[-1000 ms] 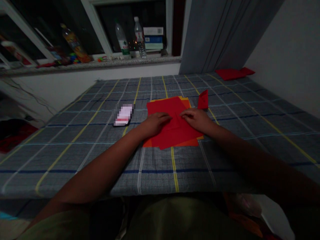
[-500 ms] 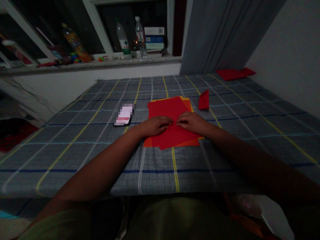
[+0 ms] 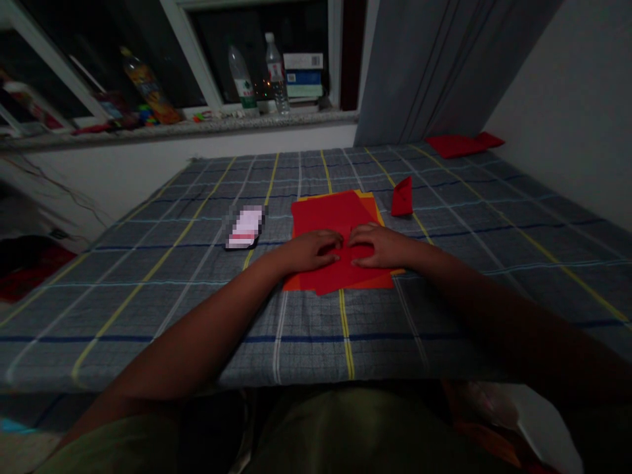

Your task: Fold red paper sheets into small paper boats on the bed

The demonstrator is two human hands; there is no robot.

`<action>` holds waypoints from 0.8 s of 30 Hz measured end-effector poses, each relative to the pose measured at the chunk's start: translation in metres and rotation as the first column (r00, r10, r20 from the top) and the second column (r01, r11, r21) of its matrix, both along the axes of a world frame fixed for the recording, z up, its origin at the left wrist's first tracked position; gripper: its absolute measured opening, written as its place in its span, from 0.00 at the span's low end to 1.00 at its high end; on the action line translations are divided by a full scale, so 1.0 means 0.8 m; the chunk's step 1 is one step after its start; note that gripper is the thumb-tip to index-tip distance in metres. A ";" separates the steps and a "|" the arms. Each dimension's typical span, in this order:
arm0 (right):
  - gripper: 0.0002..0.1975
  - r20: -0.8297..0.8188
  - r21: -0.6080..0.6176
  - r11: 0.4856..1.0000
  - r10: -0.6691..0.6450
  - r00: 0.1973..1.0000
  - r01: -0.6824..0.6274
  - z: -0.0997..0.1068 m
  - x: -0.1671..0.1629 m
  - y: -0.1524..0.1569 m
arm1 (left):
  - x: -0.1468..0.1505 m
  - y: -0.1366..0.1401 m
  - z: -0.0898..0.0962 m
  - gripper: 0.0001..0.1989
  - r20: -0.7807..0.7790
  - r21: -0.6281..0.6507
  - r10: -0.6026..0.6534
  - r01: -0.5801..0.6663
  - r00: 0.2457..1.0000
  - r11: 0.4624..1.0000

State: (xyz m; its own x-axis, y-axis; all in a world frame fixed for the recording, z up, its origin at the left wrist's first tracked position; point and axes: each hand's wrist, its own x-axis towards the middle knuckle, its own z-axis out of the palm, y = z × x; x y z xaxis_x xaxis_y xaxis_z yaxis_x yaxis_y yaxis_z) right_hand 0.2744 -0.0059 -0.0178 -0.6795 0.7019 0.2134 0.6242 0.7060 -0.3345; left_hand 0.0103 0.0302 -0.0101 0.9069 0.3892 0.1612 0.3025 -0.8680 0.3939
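Sheets of red paper (image 3: 330,212) lie in a loose stack, with orange and yellow sheets showing at the edges. My left hand (image 3: 312,250) rests on the stack from the left, its thumb apart from its curved fingers. From the right, my right hand (image 3: 379,246) lies on the same red paper with a wide gap between thumb and fingers. Both sets of fingertips face each other over the middle and touch the paper. A smaller red piece seems to lie under them, but red on red hides its outline. A folded red paper piece (image 3: 402,197) stands beyond my right hand.
A phone (image 3: 245,227) with a blurred-out screen lies left of the stack on the checked cloth (image 3: 197,276). More red paper (image 3: 457,146) is at the far right corner. Bottles (image 3: 243,82) and boxes (image 3: 303,78) stand on the windowsill.
Both thumbs have moved toward me, away from the fingers, so the gaps in both hands are wider. The paper stack and the folded piece have stayed in place.
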 end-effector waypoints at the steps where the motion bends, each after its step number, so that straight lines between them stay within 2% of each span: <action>1: 0.15 -0.011 0.000 1.000 -0.017 1.000 0.017 -0.001 -0.002 -0.001 | 0.001 -0.001 0.000 0.13 0.001 -0.005 0.011 -0.011 1.000 1.000; 3: 0.12 -0.031 0.005 0.997 -0.073 0.997 0.073 -0.003 -0.010 -0.004 | 0.003 -0.001 -0.001 0.12 0.011 -0.026 0.034 -0.034 0.999 0.999; 8: 0.13 0.036 0.043 0.957 -0.288 0.957 0.286 -0.007 -0.031 -0.014 | 0.005 -0.001 0.000 0.08 0.047 -0.126 0.042 -0.035 0.998 0.991; 10: 0.15 0.078 0.042 0.957 -0.290 0.954 0.287 -0.006 -0.032 -0.015 | 0.005 0.000 0.000 0.08 0.050 -0.134 0.044 -0.037 0.998 0.990; 12: 0.15 0.105 0.011 0.972 -0.234 0.967 0.234 -0.003 -0.028 -0.012 | 0.004 0.001 0.000 0.08 0.035 -0.119 0.049 -0.044 0.998 0.992; 15: 0.16 0.110 -0.039 0.986 -0.156 0.982 0.161 0.003 -0.018 -0.008 | 0.002 0.002 0.002 0.12 -0.012 -0.109 0.050 -0.051 0.999 0.993; 19: 0.15 0.078 -0.072 0.989 -0.125 0.989 0.130 0.005 -0.016 -0.008 | -0.002 0.005 0.008 0.18 -0.077 -0.149 0.018 -0.030 0.997 0.988; 21: 0.14 0.049 -0.078 0.982 -0.171 0.984 0.174 0.002 -0.021 -0.010 | -0.004 0.008 0.009 0.20 -0.098 -0.183 -0.005 -0.013 0.995 0.983; 24: 0.14 0.011 -0.051 0.949 -0.311 0.950 0.311 -0.007 -0.030 -0.012 | -0.008 0.013 0.008 0.19 -0.095 -0.222 -0.020 -0.001 0.995 0.975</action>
